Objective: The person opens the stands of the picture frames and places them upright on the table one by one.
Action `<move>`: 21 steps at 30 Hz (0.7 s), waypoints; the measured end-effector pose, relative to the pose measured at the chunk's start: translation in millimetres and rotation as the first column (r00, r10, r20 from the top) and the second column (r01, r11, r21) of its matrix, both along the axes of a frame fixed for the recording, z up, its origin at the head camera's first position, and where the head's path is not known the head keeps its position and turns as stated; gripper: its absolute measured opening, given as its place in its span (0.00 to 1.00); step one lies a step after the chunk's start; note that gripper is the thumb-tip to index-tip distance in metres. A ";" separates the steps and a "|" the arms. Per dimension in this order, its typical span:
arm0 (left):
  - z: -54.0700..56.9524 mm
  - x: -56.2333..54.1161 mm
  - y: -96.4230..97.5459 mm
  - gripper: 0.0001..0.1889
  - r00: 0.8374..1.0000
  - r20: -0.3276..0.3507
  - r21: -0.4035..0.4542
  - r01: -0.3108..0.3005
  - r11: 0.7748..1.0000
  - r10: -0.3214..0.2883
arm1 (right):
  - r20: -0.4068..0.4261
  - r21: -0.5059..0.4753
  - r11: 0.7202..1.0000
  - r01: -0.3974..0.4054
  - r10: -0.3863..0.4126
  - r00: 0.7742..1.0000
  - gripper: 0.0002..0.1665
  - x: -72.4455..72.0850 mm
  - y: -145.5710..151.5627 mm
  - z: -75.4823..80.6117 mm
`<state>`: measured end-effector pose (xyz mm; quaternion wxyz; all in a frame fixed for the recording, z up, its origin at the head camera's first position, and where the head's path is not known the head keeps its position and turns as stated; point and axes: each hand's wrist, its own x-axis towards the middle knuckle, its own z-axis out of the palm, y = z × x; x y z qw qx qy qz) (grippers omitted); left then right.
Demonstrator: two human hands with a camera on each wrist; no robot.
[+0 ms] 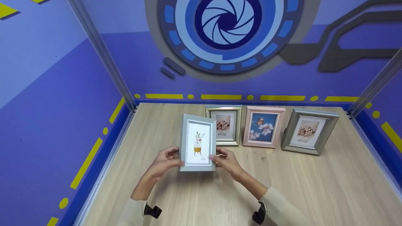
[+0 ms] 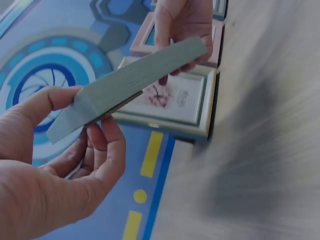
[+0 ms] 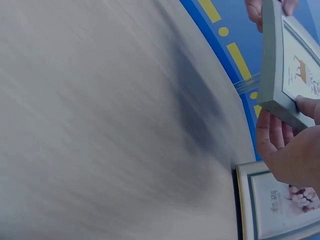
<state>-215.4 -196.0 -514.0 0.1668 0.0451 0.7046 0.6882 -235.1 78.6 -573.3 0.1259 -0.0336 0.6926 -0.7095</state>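
A pale grey-green picture frame (image 1: pixel 198 142) with a potted-plant print is held up over the table, its face toward the head camera. My left hand (image 1: pixel 163 163) grips its left side near the bottom, thumb on the front and fingers curled behind. On the opposite side my right hand (image 1: pixel 228 161) pinches the edge the same way, thumb on the front border. Seen from the left wrist, the frame's bottom edge (image 2: pixel 135 75) is tilted between both hands. Behind it, a gold frame (image 1: pixel 239 125) stands partly covered in the head view.
To the right of the gold frame stand a pink frame (image 1: pixel 245 142) with a flower picture and a silver-grey frame (image 1: pixel 323 138), in a row toward the back of the wooden table (image 1: pixel 282 188). Blue decorated walls (image 1: pixel 125 62) enclose the back and sides.
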 end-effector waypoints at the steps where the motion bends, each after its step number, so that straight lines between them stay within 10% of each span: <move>1: 2.6 1.1 5.9 0.32 1.000 -0.009 -0.010 0.024 1.000 -0.024 | 0.000 0.010 1.000 0.002 -0.002 1.000 0.30 2.0 4.0 0.0; 10: 15.4 7.8 54.9 0.30 0.967 -0.097 -0.136 0.220 0.966 -0.234 | 0.031 0.063 0.996 -0.060 0.058 0.998 0.32 14.9 44.1 0.2; 21: 15.2 11.9 104.0 0.26 0.924 -0.199 -0.286 0.265 0.921 -0.327 | 0.099 0.030 0.990 -0.138 0.134 0.986 0.35 18.0 78.7 -19.6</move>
